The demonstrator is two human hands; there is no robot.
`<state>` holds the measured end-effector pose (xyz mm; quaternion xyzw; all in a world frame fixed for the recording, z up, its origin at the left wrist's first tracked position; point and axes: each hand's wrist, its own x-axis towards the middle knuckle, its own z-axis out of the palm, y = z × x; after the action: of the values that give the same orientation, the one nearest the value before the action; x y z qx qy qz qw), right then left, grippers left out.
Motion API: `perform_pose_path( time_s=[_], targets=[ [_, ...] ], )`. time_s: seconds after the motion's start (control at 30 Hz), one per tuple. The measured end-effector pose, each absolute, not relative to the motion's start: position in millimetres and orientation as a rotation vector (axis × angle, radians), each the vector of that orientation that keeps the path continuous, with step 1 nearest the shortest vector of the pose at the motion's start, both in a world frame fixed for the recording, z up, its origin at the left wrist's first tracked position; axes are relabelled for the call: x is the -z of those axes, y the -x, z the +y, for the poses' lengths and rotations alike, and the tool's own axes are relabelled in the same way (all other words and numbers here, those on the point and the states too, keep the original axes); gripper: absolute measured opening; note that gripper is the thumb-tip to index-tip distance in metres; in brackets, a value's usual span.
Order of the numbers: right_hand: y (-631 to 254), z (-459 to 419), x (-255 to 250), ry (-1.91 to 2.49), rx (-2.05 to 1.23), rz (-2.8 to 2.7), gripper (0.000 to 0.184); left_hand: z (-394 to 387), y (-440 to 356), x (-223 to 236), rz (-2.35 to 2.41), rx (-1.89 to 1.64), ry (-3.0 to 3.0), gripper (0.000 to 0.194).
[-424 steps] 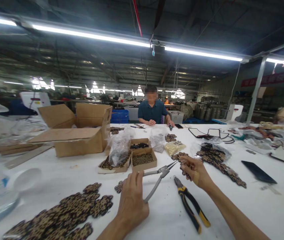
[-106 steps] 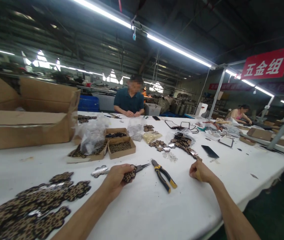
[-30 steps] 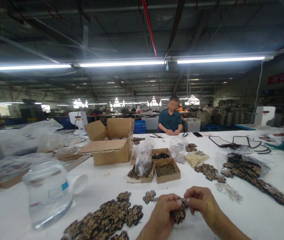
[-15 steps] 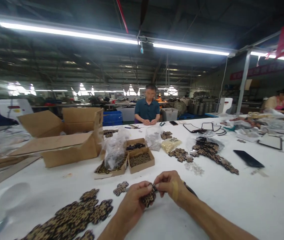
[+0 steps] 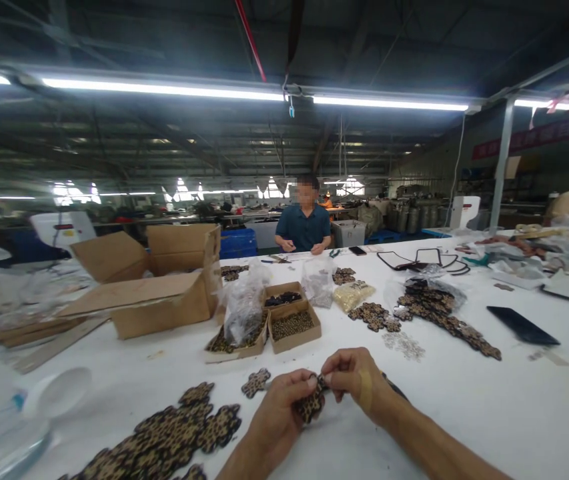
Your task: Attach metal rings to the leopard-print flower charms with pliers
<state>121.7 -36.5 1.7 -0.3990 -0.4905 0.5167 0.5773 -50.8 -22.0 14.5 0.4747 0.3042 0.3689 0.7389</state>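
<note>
My left hand [image 5: 277, 417] is closed on a leopard-print flower piece [image 5: 311, 405], held just above the white table [image 5: 464, 420]. My right hand [image 5: 359, 383], with a tan plaster on one finger, pinches the top edge of the same piece. Both hands meet near the front middle of the table. A single leopard flower piece [image 5: 255, 382] lies just left of my hands. A heap of similar pieces [image 5: 164, 440] spreads at the front left. Dark plier handles [image 5: 394, 388] peek out behind my right wrist.
Small cardboard trays of beads [image 5: 291, 327] and a plastic bag [image 5: 241, 310] stand ahead. An open cardboard box [image 5: 149, 283] sits at left, a clear jug [image 5: 4, 433] at the front left. More leopard pieces [image 5: 444, 320] and a black phone [image 5: 521, 325] lie right. A person [image 5: 304, 223] sits opposite.
My hands stay together on the leopard flower piece. The view has shifted slightly, and the hands sit a little lower and to the right in it.
</note>
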Motion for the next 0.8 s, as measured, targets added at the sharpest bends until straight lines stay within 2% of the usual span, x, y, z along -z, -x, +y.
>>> perform_pose_path(
  time_s=[0.17,0.8],
  targets=[
    [-129,-38,1,0.896,-1.202,-1.108,0.022,-27,49,-14,0.686,-0.838,-1.002,0.021],
    [-134,-47,0,0.901,-1.211,-1.189,0.016,-33,45,-10,0.789,-0.827,-1.116,0.019]
  ],
)
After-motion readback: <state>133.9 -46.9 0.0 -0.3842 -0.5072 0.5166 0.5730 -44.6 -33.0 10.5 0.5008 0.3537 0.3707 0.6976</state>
